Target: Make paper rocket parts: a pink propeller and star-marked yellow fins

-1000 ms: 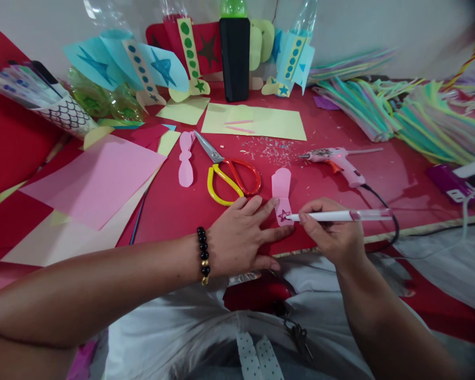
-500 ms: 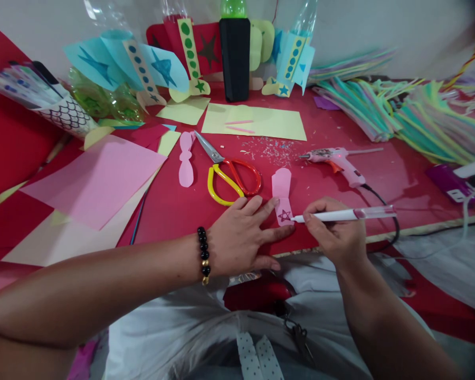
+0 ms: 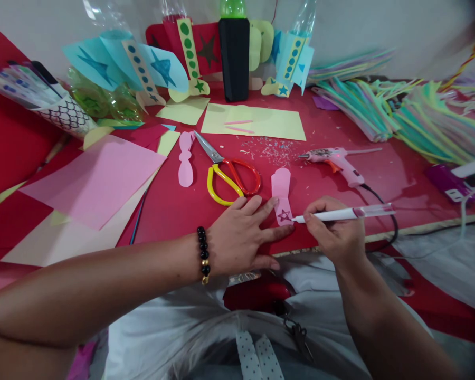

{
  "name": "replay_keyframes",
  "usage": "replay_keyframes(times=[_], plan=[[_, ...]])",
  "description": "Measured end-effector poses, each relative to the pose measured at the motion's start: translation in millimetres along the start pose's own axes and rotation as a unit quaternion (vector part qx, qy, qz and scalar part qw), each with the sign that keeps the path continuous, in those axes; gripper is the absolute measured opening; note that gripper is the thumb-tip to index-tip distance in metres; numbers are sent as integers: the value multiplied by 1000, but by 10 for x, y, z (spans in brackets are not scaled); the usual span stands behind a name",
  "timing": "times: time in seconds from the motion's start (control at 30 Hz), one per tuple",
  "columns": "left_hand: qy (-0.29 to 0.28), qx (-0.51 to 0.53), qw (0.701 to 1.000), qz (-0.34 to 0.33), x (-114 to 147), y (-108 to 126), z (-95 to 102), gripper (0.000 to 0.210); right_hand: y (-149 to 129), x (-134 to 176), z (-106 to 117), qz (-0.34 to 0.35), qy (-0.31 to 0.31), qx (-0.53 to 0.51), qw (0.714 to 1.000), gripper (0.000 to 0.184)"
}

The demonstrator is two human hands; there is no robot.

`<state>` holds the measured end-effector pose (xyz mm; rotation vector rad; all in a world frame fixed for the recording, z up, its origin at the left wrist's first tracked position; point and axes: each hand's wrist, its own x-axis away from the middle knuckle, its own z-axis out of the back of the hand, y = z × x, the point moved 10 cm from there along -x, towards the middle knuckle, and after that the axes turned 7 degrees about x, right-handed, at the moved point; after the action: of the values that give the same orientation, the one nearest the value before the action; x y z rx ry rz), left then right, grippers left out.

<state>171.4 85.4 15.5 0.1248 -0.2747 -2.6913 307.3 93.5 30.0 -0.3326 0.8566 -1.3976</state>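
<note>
Red bench (image 3: 170, 216) bears scissors (image 3: 218, 158). Right of scissors: pink cutout (image 3: 281, 182). Nearer you than scissors: your left hand (image 3: 237, 237) spread flat, touching cutout; right hand (image 3: 336, 235) pinching white marker (image 3: 337, 215), tip beside drawn star (image 3: 285, 216).

Pink paper cutout (image 3: 281, 184) lying at the fingertips of the left hand (image 3: 243, 235), its rounded upper lobe extending beyond both hands, a crosswise line at its middle; the lower lobe, framed by two of that hand's fingers, bears a dark outlined five-pointed star (image 3: 284, 215). White marker pen (image 3: 336, 215), with a clear rear section, gripped nearly level in the right hand (image 3: 336, 232), tip beside the star; contact with the paper indeterminable.
</note>
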Motion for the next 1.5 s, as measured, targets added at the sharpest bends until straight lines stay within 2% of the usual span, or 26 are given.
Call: replay_keyframes(times=[0.47, 0.8, 1.03, 1.17, 1.5], plan=[[3, 3, 1000, -2, 0, 6, -1, 74, -48, -1, -26, 14, -16, -6, 1000, 9], [3, 4, 1000, 1, -5, -3, 6, 73, -35, -10, 87, 9, 49, 20, 999, 12], [3, -1, 1000, -2, 3, 5, 2, 73, -47, -39, -2, 19, 14, 27, 999, 10], [6, 2, 1000, -2, 4, 4, -2, 73, -22, -28, 21, 9, 24, 28, 999, 11], [2, -2, 1000, -4, -5, 7, -8, 74, -83, -33, -15, 37, 0, 24, 999, 9]])
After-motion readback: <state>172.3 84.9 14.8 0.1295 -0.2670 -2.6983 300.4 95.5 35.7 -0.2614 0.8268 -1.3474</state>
